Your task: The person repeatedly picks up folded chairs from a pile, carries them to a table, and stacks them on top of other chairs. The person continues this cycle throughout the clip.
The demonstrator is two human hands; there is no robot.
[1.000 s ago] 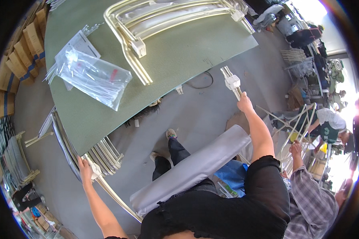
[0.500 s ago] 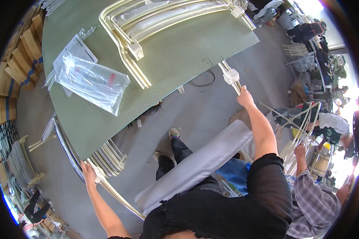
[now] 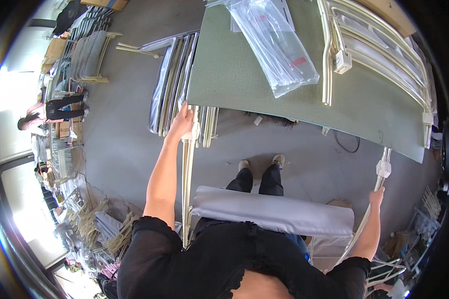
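Observation:
A folding chair frame of cream metal tubes [image 3: 186, 179] is held in front of my body. My left hand [image 3: 182, 122] is closed round its left side, beside a white plastic joint [image 3: 195, 131] at the table's corner. Lower on the right, my right hand [image 3: 376, 197] grips the other tube, just below a second white joint [image 3: 383, 169]. A smooth grey fabric panel [image 3: 274, 210] spans between the two sides across my waist. The right tube's upper end meets the green tabletop's [image 3: 229, 82] near edge; whether it rests on it, I cannot tell.
On the table lie a clear plastic bag of thin white strips [image 3: 279, 57] and another folded cream frame [image 3: 328, 74]. Several folded frames [image 3: 170, 84] stand by the table's left side. A person [image 3: 60, 108] is far left, near stacked chairs [image 3: 89, 57]. Cartons and more frames line that side.
My view has turned left, so the table appears further right and squarer to me. Both hands keep hold of the chair frame. The grey panel now lies more level across my waist.

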